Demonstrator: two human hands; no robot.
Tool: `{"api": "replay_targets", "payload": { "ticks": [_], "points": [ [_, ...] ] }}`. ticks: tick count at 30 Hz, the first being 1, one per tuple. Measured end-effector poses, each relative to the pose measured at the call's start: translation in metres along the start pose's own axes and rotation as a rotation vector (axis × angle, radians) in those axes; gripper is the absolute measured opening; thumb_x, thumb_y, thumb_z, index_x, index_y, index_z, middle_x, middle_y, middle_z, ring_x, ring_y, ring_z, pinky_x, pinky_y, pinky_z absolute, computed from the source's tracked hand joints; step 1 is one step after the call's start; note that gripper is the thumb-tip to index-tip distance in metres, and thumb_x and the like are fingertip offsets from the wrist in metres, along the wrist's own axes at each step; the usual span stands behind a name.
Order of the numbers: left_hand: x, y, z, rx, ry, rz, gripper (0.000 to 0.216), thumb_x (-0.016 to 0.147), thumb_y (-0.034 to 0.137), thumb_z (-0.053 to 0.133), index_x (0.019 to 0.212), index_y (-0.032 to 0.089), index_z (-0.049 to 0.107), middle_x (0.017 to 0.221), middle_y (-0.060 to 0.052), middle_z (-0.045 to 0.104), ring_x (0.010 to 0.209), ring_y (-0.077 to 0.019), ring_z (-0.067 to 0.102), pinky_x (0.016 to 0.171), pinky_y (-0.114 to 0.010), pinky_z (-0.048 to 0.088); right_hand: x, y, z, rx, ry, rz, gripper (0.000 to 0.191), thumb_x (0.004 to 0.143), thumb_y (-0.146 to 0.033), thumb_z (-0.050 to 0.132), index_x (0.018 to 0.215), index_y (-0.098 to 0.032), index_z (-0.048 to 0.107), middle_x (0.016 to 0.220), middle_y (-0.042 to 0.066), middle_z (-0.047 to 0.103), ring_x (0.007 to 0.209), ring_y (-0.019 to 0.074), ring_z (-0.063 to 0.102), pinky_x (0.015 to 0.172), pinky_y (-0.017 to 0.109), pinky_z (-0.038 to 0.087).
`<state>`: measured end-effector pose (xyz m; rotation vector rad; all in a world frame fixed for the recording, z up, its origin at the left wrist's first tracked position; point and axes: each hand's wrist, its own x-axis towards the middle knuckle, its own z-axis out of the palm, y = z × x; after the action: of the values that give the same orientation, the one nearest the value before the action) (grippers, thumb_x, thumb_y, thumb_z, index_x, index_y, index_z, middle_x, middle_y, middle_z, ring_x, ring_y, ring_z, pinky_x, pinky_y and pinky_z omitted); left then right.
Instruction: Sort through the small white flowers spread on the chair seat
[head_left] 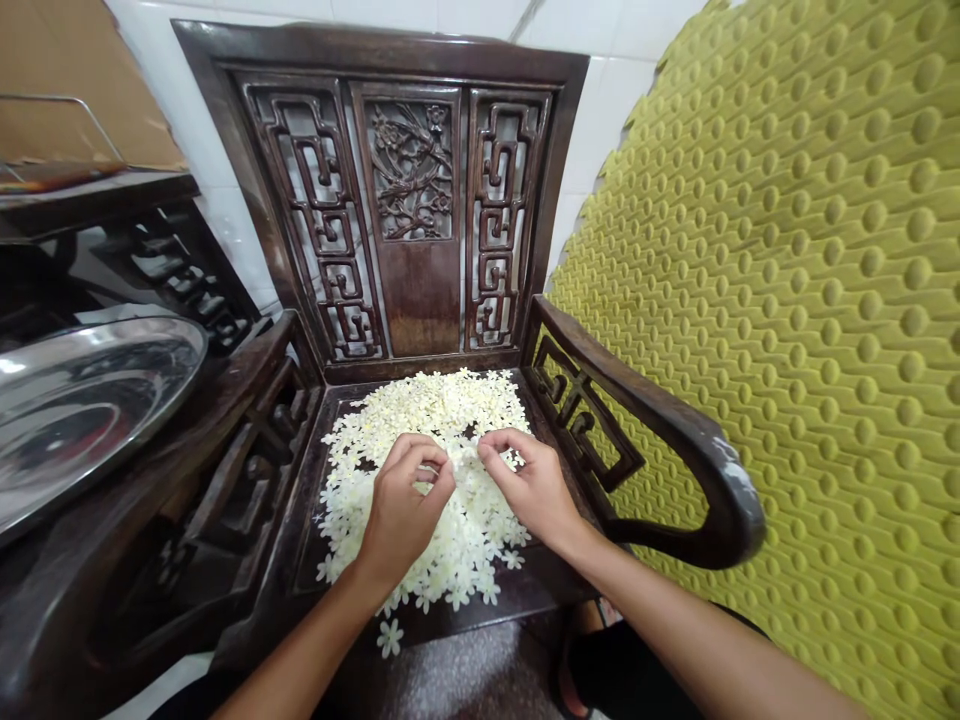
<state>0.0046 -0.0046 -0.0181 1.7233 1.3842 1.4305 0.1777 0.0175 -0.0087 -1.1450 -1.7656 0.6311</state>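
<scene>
Pinch gently with curled left hand [409,500] and right hand [531,490], cannot tell whether gripping anything; spare white, star-shaped, soft-petalled blossoms [474,525] beneath.

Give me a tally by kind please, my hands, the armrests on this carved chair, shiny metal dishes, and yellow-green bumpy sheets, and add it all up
Hands, left and right: 2
Armrests, left and right: 2
Metal dish: 1
Yellow-green bumpy sheet: 1
Total: 6
The white flowers overlap too much to count.
</scene>
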Motion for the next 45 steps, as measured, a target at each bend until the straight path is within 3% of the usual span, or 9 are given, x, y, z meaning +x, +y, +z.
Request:
{"api": "replay_targets", "payload": {
  "ticks": [6,10,18,31,45],
  "points": [
    [0.004,-0.009,0.000,-0.061,0.073,-0.080,0.004,0.077,0.018,0.061,0.074,0.019,0.064,0.088,-0.003,0.060,0.078,-0.0153,0.061,0.062,-0.023,0.054,0.001,0.001,-0.001,0.073,0.031,0.038,0.013,0.090,-0.026,0.056,0.085,-0.017,0.064,0.079,0.003,0.065,0.077,0.0181,0.061,0.073,0.029,0.047],
    [0.005,-0.010,-0.001,-0.074,0.085,-0.125,0.005,0.078,0.016,0.061,0.073,0.019,0.062,0.086,-0.002,0.059,0.074,-0.0141,0.061,0.064,-0.023,0.053,0.001,-0.001,-0.002,-0.002,0.065,0.024,0.012,0.089,-0.024,0.056,0.096,-0.018,0.063,0.090,0.005,0.064,0.080,0.0183,0.059,0.071,0.029,0.047],
    [-0.001,0.000,0.001,-0.105,-0.071,-0.026,0.006,0.082,0.016,0.060,0.078,0.018,0.064,0.089,-0.004,0.059,0.083,-0.0157,0.061,0.069,-0.025,0.055,-0.006,-0.007,0.006,-0.097,-0.092,-0.104,0.007,0.089,-0.025,0.061,0.092,-0.021,0.066,0.084,0.002,0.067,0.080,0.0178,0.062,0.081,0.032,0.044],
    [-0.005,0.002,0.005,-0.221,-0.108,-0.081,0.005,0.084,0.017,0.062,0.080,0.018,0.065,0.091,-0.004,0.058,0.085,-0.0152,0.060,0.072,-0.025,0.055,-0.006,0.002,0.005,-0.078,-0.058,-0.157,0.011,0.086,-0.015,0.059,0.081,-0.021,0.067,0.075,0.000,0.070,0.073,0.0171,0.064,0.077,0.032,0.044],
    [-0.003,0.004,0.005,-0.235,-0.071,-0.084,0.003,0.081,0.018,0.064,0.078,0.018,0.065,0.088,-0.004,0.060,0.085,-0.0159,0.060,0.069,-0.023,0.053,-0.005,0.005,0.007,0.068,-0.030,-0.008,0.011,0.086,-0.018,0.057,0.080,-0.019,0.067,0.077,0.001,0.069,0.074,0.0166,0.063,0.073,0.028,0.046]
  ]
}}
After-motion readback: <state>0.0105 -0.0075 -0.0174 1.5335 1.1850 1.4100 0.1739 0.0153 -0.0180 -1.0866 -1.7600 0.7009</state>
